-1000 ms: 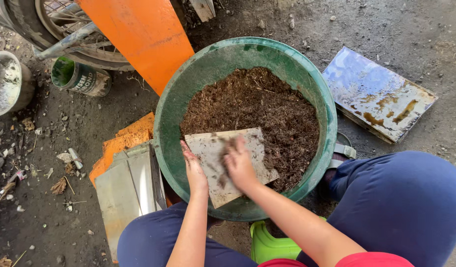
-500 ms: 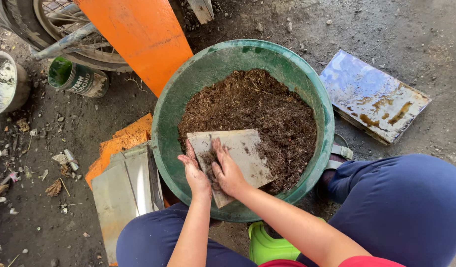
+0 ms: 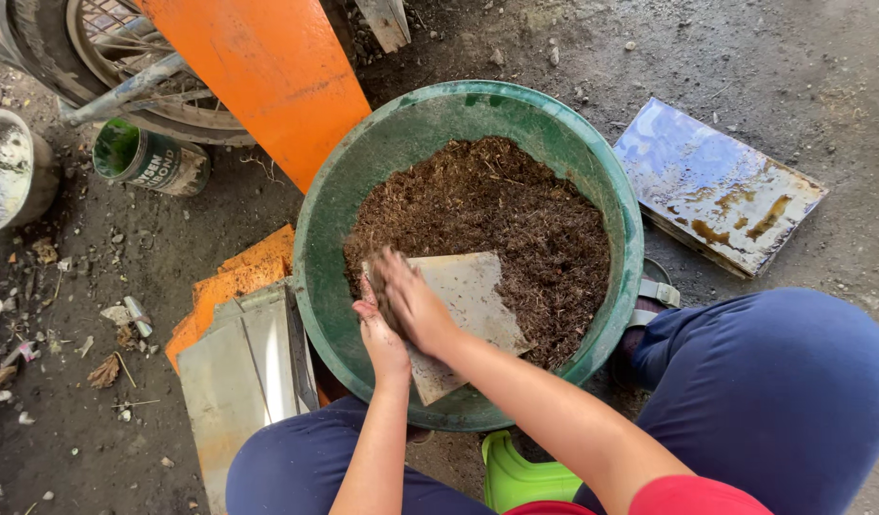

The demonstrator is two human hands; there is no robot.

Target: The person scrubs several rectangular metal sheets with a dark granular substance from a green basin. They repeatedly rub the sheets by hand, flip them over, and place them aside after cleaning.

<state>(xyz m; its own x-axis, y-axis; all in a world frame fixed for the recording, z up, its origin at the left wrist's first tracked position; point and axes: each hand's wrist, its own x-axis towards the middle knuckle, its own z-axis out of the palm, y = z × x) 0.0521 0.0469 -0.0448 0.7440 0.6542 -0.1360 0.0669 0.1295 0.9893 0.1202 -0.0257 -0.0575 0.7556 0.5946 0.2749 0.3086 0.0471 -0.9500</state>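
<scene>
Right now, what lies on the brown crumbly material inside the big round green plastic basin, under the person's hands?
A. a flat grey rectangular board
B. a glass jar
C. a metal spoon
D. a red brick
A: a flat grey rectangular board rests on the brown material in the green basin, with the left hand and right hand at its edge.

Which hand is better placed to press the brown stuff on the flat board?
Probably the right hand: it lies on the grey board, over the brown mulch. The left hand sits at the board's edge.
</scene>
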